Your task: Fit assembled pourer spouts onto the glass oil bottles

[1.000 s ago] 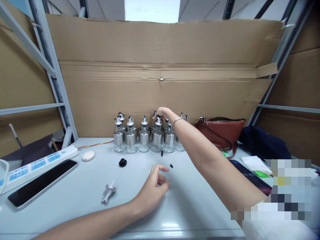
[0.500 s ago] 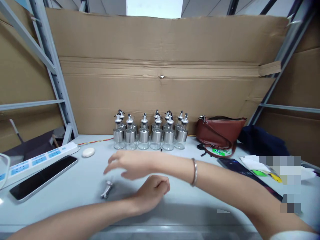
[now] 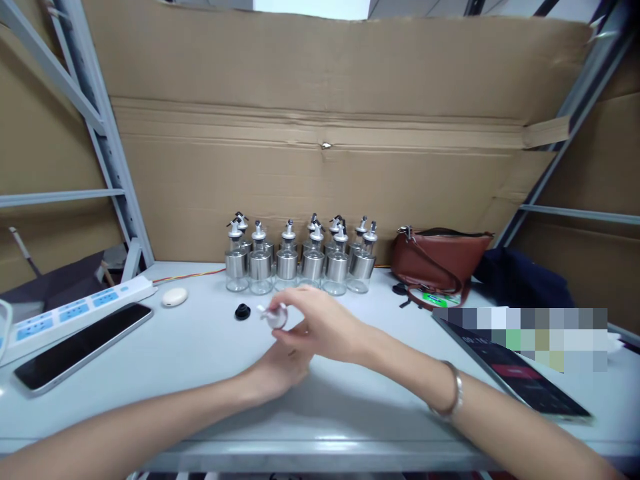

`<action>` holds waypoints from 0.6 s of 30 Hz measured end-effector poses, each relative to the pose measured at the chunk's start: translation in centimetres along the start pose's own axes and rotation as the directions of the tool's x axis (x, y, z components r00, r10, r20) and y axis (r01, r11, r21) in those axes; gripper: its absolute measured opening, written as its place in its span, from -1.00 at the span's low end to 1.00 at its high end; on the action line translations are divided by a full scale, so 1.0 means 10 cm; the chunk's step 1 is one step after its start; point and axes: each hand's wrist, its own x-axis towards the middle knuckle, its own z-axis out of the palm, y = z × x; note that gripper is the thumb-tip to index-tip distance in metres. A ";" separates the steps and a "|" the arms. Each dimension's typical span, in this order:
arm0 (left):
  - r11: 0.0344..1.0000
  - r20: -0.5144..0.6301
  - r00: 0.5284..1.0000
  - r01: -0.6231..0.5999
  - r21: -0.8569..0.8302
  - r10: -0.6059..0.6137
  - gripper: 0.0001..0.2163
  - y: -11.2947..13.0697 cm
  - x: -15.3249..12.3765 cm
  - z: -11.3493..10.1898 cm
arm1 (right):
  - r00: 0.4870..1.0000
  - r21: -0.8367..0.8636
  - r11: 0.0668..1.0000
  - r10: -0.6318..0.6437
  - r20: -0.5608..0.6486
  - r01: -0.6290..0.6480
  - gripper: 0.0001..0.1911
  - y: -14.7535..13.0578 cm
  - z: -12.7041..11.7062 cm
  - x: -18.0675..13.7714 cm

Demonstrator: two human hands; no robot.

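My right hand (image 3: 325, 323), with a bracelet at the wrist, pinches a silver-white pourer spout (image 3: 277, 317) between thumb and fingers, above the table. It is slightly blurred. Just behind and below it is my left hand (image 3: 286, 368), partly covered by the right; its fingers are hidden, so what they hold cannot be made out. A small black stopper (image 3: 243, 311) sits on the table left of the spout. Beyond the hands, several glass bottles (image 3: 260, 265) with silver sleeves and pourer tops stand upright in rows.
To the left lie a phone (image 3: 85, 347), a power strip (image 3: 75, 312) and a round white case (image 3: 175, 297). A brown handbag (image 3: 440, 263) stands back right, with a larger phone (image 3: 530, 377) nearer. Cardboard (image 3: 325, 73) walls the back; the table's front edge (image 3: 320, 448) is close.
The pourer spout that lay on the table at the left is now in my right hand. That hand has closed and moved right, towards my left hand. The black stopper has come into view.
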 end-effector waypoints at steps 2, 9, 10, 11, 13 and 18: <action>0.997 0.080 0.995 0.063 -0.050 -0.059 -0.75 0.05 -0.04 -0.05 | 0.992 0.022 0.999 0.034 -0.121 -0.031 -0.80 0.13 -0.05 -0.18; 0.987 0.071 0.994 -0.066 -0.149 0.077 -0.55 0.14 0.01 -0.13 | 0.958 0.058 0.998 0.050 -0.281 -0.035 -0.80 0.51 0.05 -0.42; 0.985 0.040 0.993 -0.108 -0.135 0.114 -0.59 0.14 0.03 -0.14 | 0.970 0.040 0.999 0.038 -0.242 -0.029 -0.78 0.52 0.07 -0.42; 0.984 0.013 0.990 -0.135 -0.113 0.137 -0.63 0.14 0.06 -0.15 | 0.979 0.016 1.000 0.018 -0.205 -0.015 -0.76 0.51 0.08 -0.42; 0.987 -0.024 0.990 -0.144 -0.072 0.142 -0.66 0.15 0.09 -0.18 | 0.989 -0.017 1.000 -0.019 -0.146 0.017 -0.76 0.47 0.09 -0.43; 0.992 -0.078 0.995 -0.075 -0.100 0.067 -0.66 0.15 0.13 -0.18 | 1.000 0.076 0.997 -0.010 -0.018 0.011 -0.89 0.39 -0.02 -0.44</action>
